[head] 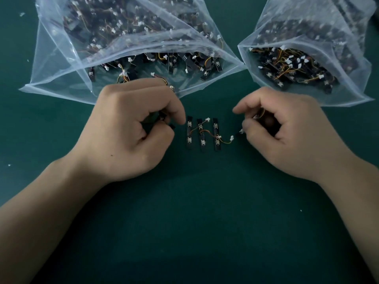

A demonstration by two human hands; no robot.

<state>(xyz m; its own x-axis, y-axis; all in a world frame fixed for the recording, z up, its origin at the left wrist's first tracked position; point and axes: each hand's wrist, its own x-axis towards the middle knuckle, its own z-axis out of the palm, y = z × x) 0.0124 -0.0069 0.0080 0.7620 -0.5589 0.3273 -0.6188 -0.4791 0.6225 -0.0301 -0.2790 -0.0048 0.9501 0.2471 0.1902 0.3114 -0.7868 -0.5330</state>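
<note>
Three strips (202,133) between hands – bags (131,48) behind.

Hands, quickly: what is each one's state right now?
Left hand: closed, gripping black strips.
Right hand: closed, pinching a wired strip.

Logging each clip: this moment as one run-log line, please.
left hand: grips black part | right hand: pinches wired part | three strips: in a row on mat between hands | left bag, right bag: open
</note>
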